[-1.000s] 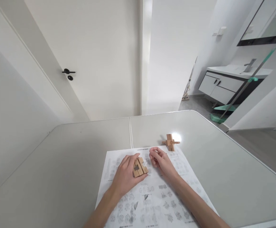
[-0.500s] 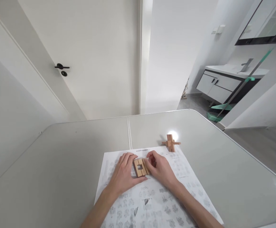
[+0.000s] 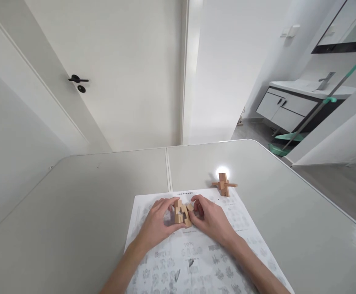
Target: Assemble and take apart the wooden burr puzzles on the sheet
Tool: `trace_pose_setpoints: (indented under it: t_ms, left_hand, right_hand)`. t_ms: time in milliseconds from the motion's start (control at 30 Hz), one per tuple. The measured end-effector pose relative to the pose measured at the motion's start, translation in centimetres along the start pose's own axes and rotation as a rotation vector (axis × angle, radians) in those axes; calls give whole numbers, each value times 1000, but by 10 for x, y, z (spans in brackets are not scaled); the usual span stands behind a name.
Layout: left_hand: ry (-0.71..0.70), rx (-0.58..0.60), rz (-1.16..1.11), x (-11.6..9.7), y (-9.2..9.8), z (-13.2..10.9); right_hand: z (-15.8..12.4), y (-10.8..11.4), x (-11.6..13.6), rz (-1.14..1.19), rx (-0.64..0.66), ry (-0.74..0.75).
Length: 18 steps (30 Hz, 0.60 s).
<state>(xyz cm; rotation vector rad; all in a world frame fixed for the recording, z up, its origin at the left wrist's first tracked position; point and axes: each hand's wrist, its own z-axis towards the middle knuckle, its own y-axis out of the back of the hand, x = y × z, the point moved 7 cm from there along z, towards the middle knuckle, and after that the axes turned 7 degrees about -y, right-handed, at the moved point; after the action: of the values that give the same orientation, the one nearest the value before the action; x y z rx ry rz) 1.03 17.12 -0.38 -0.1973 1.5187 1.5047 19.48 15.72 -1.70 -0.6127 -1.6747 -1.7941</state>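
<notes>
My left hand pinches a notched wooden puzzle piece between thumb and fingertips, its cut-out side turned up. Just right of it, another notched wooden piece rests on the printed paper sheet. My right hand has its thumb and curled fingers at a further small wooden piece, which is partly hidden behind them. Beyond the right hand, an assembled cross-shaped wooden puzzle stands at the sheet's far right corner.
A grey table with rounded far corners and a seam carries the sheet. Behind it are a white door with a black handle, a washbasin cabinet and a green-handled broom.
The wooden pieces lay flat together around a square hole. Now the left one is tilted up in my left hand and parted from the others. The view has shifted slightly.
</notes>
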Motion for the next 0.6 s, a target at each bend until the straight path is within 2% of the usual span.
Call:
trace_pose_setpoints:
  t_ms: [100,333,467,600]
  left_hand:
    - [44,-15,-25,2,1,-1]
    - [103,-84,-67,4,5,-1]
    - [145,-103,-146,2,3,0]
    - [154,-110,-242,-1,-3,1]
  right_hand:
    - [-1,-1,0,-27,-15,61]
    - [-2,-1,0,-112,-158,139]
    - [-2,9,3,33,-181,94]
    - [-3,15,11,262,-71,69]
